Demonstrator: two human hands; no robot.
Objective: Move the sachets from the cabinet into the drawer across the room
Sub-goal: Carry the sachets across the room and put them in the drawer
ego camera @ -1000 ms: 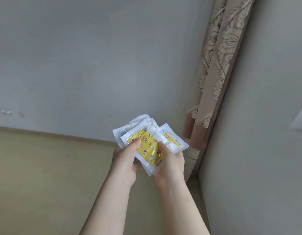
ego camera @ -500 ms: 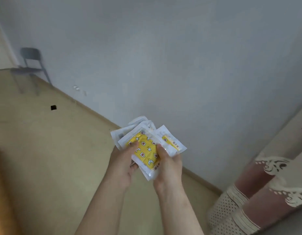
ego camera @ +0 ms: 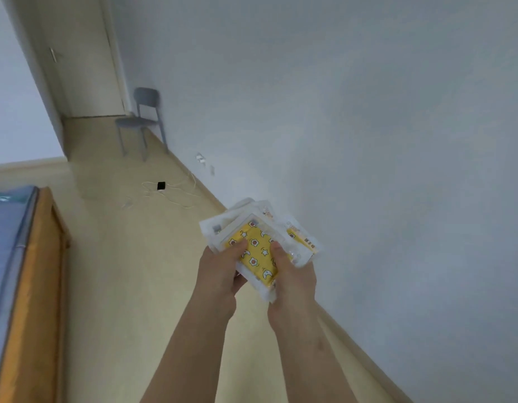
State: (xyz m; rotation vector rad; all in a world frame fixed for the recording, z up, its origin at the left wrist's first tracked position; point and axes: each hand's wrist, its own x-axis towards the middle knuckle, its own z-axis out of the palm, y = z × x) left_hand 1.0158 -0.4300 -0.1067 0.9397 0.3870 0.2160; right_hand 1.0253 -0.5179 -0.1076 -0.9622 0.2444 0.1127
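A fanned stack of several sachets [ego camera: 259, 248], clear white packets with yellow patterned contents, is held in front of me above the floor. My left hand [ego camera: 220, 269] grips the stack from the left with its thumb on the top packet. My right hand [ego camera: 292, 279] grips it from the right, thumb on top as well. Neither the cabinet nor the drawer is in view.
A white wall [ego camera: 368, 141] runs along my right. A grey chair [ego camera: 141, 122] stands by a closed door [ego camera: 83, 68] at the far end. A black charger with white cable [ego camera: 162, 187] lies on the floor. A wooden bed frame [ego camera: 34, 286] lines the left.
The view has swung left, from the curtain corner to the long wall, door and bed. Both hands keep the same hold on the sachets.
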